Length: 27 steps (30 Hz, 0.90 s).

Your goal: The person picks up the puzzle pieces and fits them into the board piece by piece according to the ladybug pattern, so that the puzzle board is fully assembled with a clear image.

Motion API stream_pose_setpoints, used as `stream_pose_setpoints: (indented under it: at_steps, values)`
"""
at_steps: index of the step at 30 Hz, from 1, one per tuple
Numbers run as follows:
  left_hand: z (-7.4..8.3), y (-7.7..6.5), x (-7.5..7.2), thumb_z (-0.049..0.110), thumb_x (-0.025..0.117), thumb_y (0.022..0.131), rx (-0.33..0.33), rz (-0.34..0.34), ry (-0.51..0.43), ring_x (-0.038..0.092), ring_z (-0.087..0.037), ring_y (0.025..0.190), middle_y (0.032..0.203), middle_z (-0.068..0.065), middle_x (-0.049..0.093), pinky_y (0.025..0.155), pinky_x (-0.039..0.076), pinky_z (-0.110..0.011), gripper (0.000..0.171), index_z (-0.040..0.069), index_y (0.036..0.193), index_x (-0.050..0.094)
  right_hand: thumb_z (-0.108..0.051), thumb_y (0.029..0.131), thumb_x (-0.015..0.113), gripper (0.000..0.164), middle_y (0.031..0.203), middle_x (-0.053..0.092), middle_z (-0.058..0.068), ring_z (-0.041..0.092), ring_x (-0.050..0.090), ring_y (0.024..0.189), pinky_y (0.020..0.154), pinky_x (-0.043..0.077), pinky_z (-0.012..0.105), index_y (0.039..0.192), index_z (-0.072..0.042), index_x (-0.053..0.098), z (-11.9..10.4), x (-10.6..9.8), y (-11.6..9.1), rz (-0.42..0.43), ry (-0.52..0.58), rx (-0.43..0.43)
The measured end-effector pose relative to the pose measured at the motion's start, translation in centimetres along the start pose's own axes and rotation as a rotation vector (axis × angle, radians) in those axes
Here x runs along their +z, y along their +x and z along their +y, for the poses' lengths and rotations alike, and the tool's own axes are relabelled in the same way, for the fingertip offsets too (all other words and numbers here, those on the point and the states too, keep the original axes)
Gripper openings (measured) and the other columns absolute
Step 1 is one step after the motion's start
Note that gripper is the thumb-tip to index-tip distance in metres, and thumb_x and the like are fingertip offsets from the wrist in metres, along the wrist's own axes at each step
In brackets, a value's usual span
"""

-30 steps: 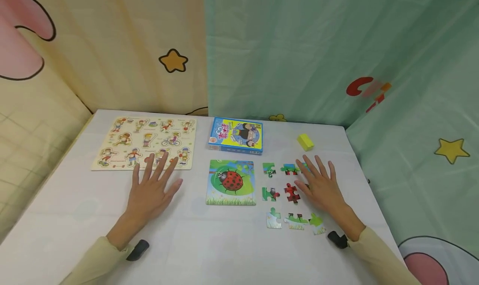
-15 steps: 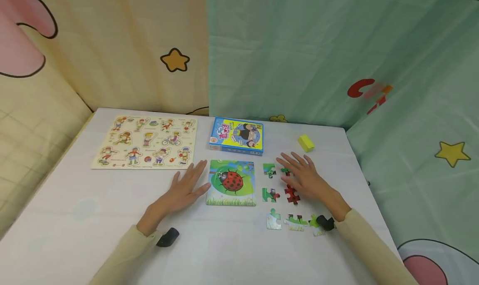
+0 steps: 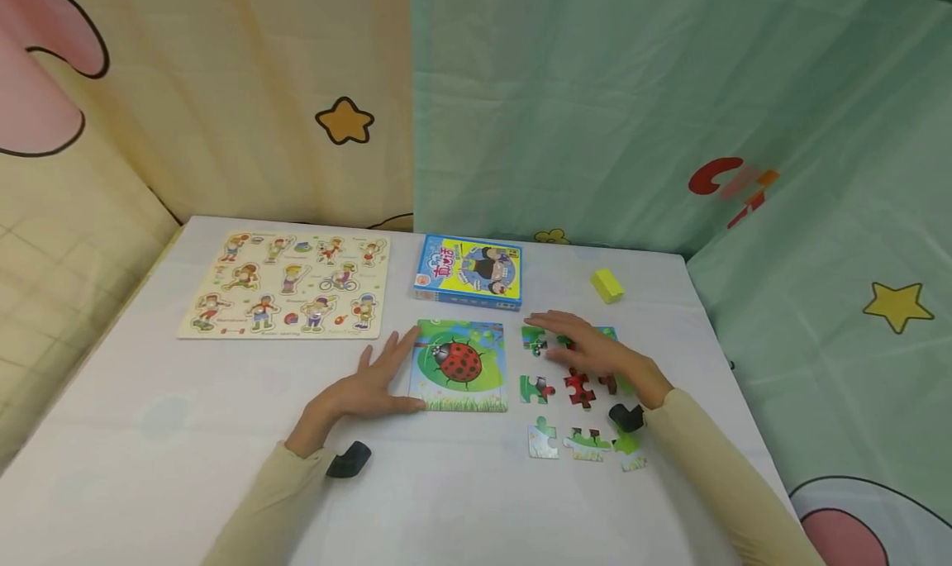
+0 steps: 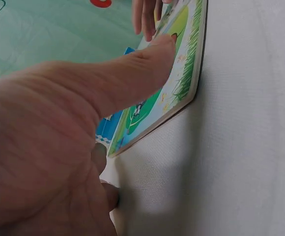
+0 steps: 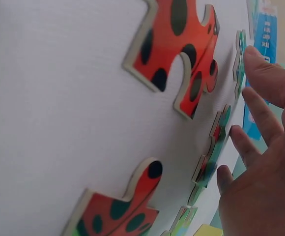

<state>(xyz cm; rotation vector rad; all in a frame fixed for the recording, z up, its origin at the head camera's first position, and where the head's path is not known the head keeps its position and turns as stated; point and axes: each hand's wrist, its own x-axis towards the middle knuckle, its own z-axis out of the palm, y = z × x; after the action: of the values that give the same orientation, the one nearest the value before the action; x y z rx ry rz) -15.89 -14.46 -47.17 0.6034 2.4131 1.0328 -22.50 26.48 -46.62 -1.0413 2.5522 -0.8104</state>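
Note:
A square ladybug picture board (image 3: 459,363) lies flat on the white table. My left hand (image 3: 372,388) is at its left side, fingertips right at the upper left corner and thumb over the lower left corner. In the left wrist view that thumb (image 4: 132,73) overlaps the board's face. To the right, loose jigsaw pieces lie in rows. Above the back row is my right hand (image 3: 587,344), fingers extended and partly hiding those pieces. Its thumb is beside the upper left piece (image 5: 239,64) in the right wrist view. A red spotted piece (image 3: 578,388) lies just below this hand.
Behind the ladybug board lies a blue and yellow card box (image 3: 470,270). A yellow block (image 3: 607,286) is at the back right, and a wooden board with sports figures (image 3: 286,285) at the back left. Curtains (image 3: 558,111) stand behind the table.
My left hand has moved right from the sports board to the ladybug board's left edge. My right hand has moved left over the back row of pieces. The objects stay put.

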Motion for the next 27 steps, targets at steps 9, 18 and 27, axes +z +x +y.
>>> stream_pose_setpoints:
  at_steps: [9, 18, 27]
  values:
    - [0.0, 0.0, -0.3, 0.030, 0.079, 0.085, 0.035, 0.014, 0.012, -0.011, -0.039, 0.154, 0.169, -0.016, 0.002, 0.118, -0.019, -0.063, 0.111, 0.010, 0.162, 0.000, -0.011, 0.095, 0.067, 0.053, 0.147, 0.051, 0.015, 0.038, 0.038, 0.139, 0.115, 0.026, 0.063, 0.145, -0.008, 0.051, -0.1, -0.7, 1.1, 0.006, 0.002, -0.045]
    - [0.0, -0.1, -0.2, 0.028, 0.080, 0.084, 0.020, 0.007, 0.005, -0.011, -0.040, 0.154, 0.168, -0.017, 0.007, 0.118, -0.019, -0.062, 0.110, 0.009, 0.162, 0.005, -0.010, 0.096, 0.065, 0.044, 0.141, 0.055, 0.016, 0.039, 0.040, 0.135, 0.111, 0.025, 0.066, 0.139, -0.008, 0.059, -0.1, -0.3, 1.0, 0.029, -0.053, -0.072]
    - [-0.2, 0.0, 0.0, 0.030, 0.081, 0.083, 0.011, 0.008, 0.012, -0.011, -0.040, 0.154, 0.169, -0.015, 0.005, 0.118, -0.017, -0.063, 0.110, 0.009, 0.162, 0.007, -0.012, 0.097, 0.065, 0.040, 0.137, 0.057, 0.012, 0.039, 0.039, 0.134, 0.111, 0.026, 0.065, 0.137, -0.013, 0.062, -0.1, 0.3, 1.1, 0.050, -0.074, -0.037]
